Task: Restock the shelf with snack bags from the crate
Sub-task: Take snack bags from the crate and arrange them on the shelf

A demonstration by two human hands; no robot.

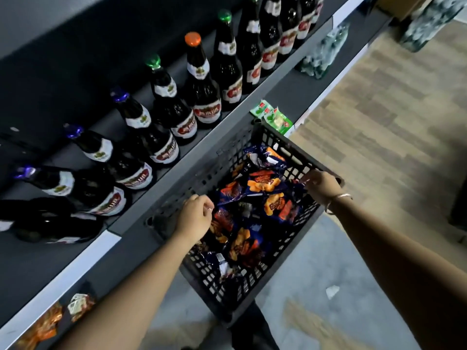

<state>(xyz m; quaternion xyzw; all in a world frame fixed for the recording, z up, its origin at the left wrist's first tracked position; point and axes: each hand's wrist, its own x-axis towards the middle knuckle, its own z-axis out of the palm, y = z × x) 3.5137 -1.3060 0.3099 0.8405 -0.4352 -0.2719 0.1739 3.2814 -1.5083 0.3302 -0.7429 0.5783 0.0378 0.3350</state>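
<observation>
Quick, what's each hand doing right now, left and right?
Left hand: fingers curled over the snack bags in the crate; cannot tell if it grips one.
Right hand: pinching a blue bag by the crate's far rim.

Both forearms are bare from the lower edge of the view up to the hands, with no sleeve showing on either. The left hand (195, 215) carries what looks like a small ring on one finger, too blurred to make out further. The right hand (321, 186) has a thin, pale, silvery bangle (340, 198) round its wrist, with a second light band just beside it. Nothing else worn is visible.
</observation>
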